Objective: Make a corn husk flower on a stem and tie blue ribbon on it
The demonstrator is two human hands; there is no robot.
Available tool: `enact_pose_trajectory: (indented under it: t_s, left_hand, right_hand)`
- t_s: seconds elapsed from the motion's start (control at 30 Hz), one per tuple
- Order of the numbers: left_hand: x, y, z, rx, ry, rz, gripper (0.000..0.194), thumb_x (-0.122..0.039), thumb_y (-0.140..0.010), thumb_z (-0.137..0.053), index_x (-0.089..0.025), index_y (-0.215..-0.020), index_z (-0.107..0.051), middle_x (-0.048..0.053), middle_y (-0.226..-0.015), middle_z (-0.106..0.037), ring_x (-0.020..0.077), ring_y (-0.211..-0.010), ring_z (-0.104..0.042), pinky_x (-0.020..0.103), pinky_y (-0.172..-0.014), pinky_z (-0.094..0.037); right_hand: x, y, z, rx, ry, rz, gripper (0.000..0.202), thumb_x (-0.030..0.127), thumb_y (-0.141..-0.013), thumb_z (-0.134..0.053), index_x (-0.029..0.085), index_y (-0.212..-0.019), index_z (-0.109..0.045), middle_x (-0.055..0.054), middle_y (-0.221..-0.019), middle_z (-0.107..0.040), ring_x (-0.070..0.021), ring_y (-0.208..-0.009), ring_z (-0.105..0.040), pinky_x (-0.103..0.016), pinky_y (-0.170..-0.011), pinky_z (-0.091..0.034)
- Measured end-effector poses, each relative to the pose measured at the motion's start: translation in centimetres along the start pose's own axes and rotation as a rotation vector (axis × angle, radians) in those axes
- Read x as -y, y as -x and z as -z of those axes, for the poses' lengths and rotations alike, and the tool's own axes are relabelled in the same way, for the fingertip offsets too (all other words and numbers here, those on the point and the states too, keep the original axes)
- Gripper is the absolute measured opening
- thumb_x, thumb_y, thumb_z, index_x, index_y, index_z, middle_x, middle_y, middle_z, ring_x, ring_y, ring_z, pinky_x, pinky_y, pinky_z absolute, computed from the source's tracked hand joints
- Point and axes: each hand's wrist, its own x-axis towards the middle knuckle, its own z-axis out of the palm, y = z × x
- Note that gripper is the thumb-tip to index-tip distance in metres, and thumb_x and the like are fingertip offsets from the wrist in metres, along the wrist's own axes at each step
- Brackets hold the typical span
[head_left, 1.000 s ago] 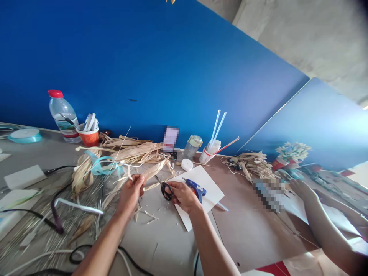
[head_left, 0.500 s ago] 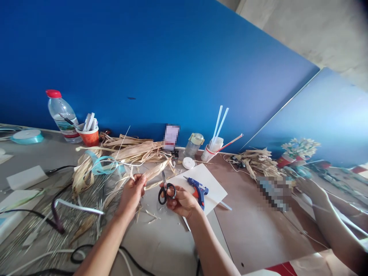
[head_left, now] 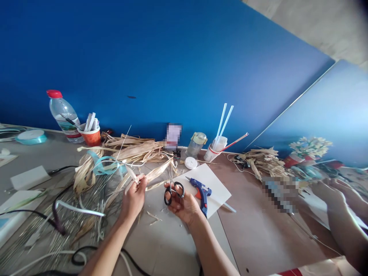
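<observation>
My left hand is closed, thumb and fingers pinching a small pale piece of dried husk that sticks up from the fingertips. In my right hand is a pair of scissors with black loop handles, its blades pointing away from me. The hands are apart above the grey table. Just beyond them lies a broader tan husk strip; whether it touches my left fingers I cannot tell. Right of my right hand, a blue glue gun rests on a white sheet.
Wire stems and cables spread over the left side. Behind are a husk pile, red-capped bottle, orange cup, glass jar and a cup holding glue sticks. A co-worker's hands are at the right.
My right hand has turned palm up with the scissors and drawn slightly right, away from the left. The pale piece stands more upright in my left fingers. The view has shifted slightly.
</observation>
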Motion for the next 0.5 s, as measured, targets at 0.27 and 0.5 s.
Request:
enact_pose_trajectory:
  t_s: [0.27,0.5]
  left_hand:
    - [-0.02,0.26,-0.21,0.076,-0.177,-0.238,0.01,-0.023,-0.074,-0.061,-0.023,-0.08,-0.068,0.01,-0.078,-0.068,0.0273,-0.081,-0.063,0.032,-0.076,-0.045]
    - [-0.38,0.2,0.0,0.034,-0.024,-0.068,0.012,-0.03,-0.071,-0.065,-0.023,-0.08,-0.069,0.007,-0.075,-0.07,0.0227,-0.069,-0.061,0.028,-0.065,-0.044]
  right_hand:
    - [0.08,-0.4,0.05,-0.127,-0.031,0.109,0.042,0.041,-0.063,-0.071,0.017,-0.095,-0.061,0.002,-0.068,-0.06,-0.0056,-0.042,-0.023,-0.022,-0.044,-0.021]
    - [-0.38,-0.29,-0.09,-0.105,0.059,0.171,0.043,0.043,-0.068,-0.071,0.017,-0.1,-0.06,0.001,-0.068,-0.06,-0.0062,-0.043,-0.028,-0.022,-0.046,-0.023]
